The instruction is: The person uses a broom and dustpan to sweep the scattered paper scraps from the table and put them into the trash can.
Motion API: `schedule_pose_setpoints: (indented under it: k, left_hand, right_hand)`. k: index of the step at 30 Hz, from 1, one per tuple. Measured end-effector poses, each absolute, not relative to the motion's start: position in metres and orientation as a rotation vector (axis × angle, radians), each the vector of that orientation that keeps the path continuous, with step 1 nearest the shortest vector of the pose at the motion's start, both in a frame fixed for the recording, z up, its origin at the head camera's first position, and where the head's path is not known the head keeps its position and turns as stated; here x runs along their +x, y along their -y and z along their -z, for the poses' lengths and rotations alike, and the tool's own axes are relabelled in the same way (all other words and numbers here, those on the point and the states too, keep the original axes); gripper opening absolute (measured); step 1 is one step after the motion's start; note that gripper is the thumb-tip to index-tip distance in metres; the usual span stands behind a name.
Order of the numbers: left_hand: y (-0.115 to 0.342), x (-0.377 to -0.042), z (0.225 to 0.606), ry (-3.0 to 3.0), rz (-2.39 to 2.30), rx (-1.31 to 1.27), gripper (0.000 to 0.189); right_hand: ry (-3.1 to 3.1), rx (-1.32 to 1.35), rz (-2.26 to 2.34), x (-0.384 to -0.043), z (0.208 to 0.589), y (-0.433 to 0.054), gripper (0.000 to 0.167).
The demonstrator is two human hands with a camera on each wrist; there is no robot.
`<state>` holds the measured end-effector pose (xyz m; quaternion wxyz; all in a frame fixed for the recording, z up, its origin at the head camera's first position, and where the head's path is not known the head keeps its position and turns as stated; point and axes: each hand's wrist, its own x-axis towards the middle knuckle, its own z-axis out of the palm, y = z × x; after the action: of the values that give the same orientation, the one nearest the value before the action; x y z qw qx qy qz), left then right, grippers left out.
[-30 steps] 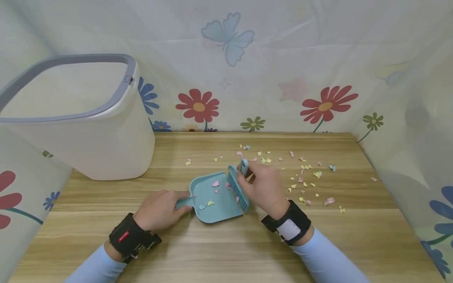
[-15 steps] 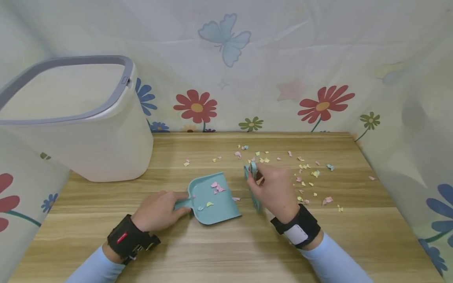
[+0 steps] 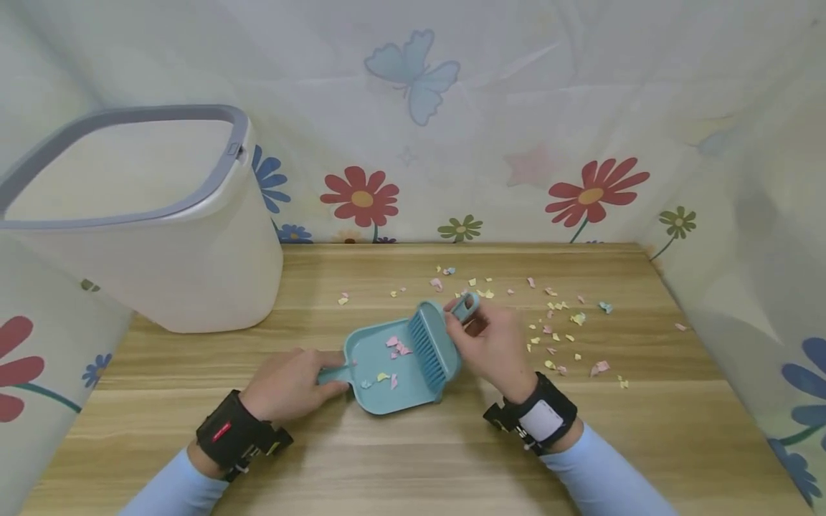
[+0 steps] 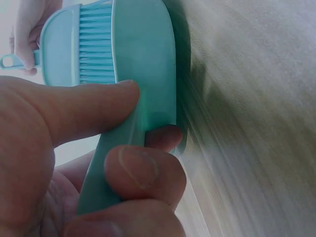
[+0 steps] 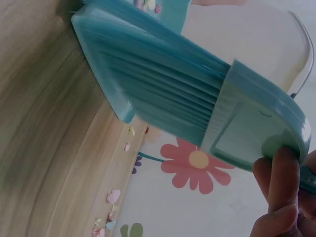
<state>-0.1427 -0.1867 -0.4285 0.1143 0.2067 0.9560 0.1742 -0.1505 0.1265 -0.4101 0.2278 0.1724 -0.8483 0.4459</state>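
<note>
A teal dustpan (image 3: 366, 350) holds pink, yellow and blue paper scraps (image 3: 403, 349), with a brush (image 3: 445, 340) of matching teal at its edge. Right of the dustpan, more pastel scraps (image 3: 600, 368) dot a tan, wood-grained table (image 3: 387, 473); left of it stands a white bin (image 3: 206, 272) with a grey-blue rim (image 3: 161, 112). Beyond the dustpan, red, blue and green flowers (image 3: 361, 198) pattern a white backdrop (image 3: 477, 150).

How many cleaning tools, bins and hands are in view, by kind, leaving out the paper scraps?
Light-blue plastic dustpan: 1
Light-blue plastic brush: 1
White tapered bin with grey-blue rim: 1
Left hand and right hand: 2
Total: 5
</note>
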Motion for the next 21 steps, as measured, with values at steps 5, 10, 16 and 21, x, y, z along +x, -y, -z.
schedule_pose_setpoints:
  k: [5, 10, 16, 21]
  left_hand:
    - [0.184, -0.144, 0.428, -2.785, -0.51, 0.585, 0.043]
    - [0.183, -0.144, 0.428, -2.795, -0.498, 0.614, 0.043]
    - [0.185, -0.142, 0.423, -2.829, -0.56, 0.629, 0.033]
    - [0.189, -0.134, 0.403, -2.857, -0.654, 0.608, 0.036]
  right_hand:
    - [2.254, 0.429, -1.354, -0.15, 0.41, -0.143, 0.008]
    - [2.231, 0.362, -1.38, -0.145, 0.408, -0.159, 0.008]
    - [2.188, 0.342, -1.357, -0.137, 0.409, -0.191, 0.009]
    - [2.199, 0.242, -1.423, -0.122, 0.415, -0.219, 0.009]
